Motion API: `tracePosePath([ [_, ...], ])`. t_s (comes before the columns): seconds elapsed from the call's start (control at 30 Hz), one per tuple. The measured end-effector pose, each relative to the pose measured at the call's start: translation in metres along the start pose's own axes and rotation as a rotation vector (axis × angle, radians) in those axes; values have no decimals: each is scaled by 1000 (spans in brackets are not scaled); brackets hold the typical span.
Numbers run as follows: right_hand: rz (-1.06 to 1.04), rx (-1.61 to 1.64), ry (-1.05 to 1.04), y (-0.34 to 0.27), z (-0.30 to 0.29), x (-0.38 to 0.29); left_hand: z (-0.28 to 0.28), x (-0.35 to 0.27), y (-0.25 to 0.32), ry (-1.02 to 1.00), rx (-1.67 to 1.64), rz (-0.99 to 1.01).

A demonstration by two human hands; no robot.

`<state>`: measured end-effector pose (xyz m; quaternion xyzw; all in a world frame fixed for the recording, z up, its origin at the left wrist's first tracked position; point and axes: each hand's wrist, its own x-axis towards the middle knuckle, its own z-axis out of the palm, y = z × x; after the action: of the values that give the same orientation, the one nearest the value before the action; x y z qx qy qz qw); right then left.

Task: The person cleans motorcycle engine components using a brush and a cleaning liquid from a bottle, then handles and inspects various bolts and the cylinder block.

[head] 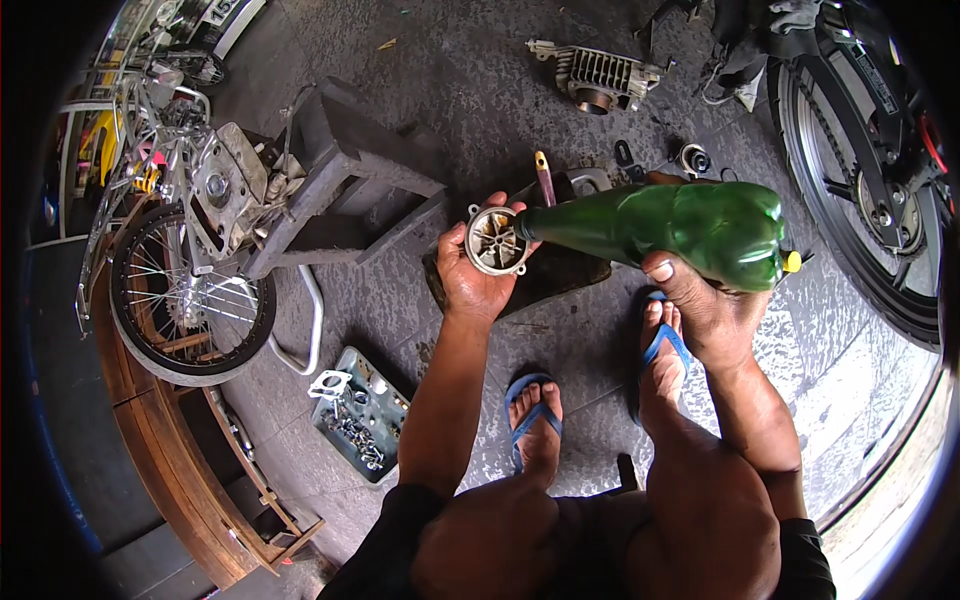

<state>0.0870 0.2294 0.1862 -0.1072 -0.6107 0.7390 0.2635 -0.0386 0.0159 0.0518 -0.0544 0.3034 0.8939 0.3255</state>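
My left hand holds a round cast-metal engine cover, its ribbed inner side facing up with brownish residue on it. In my right hand lies a green plastic bottle, tipped almost level. The bottle's neck points left and meets the right rim of the cover; whether liquid is flowing out I cannot tell. Beneath both sits a dark pan, partly hidden by the bottle and my left hand. A brush-like tool's handle sticks up behind the bottle's neck.
A finned engine cylinder rests on the tiled floor beyond. At left, a metal stand stands beside an engine assembly and spoked wheel. A parts tray holds bolts and a gasket. To the right is a motorcycle wheel.
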Motion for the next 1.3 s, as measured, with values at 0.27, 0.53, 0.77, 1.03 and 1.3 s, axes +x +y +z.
tracePosePath([
  [0.27,-25,-47,-122,2,-7,1,-11,2,-4,133,178,104],
  [0.53,-12,-65,-67,3,-2,-2,-1,0,0,148,92,12],
  [0.77,-40,-43,-55,0,-2,2,5,-2,-5,308,275,24],
  [1.03,28,-46,33,10,-10,-3,16,-5,2,306,407,68],
  [1.3,636,628,521,87,-86,-4,13,-10,-17,135,2020,714],
])
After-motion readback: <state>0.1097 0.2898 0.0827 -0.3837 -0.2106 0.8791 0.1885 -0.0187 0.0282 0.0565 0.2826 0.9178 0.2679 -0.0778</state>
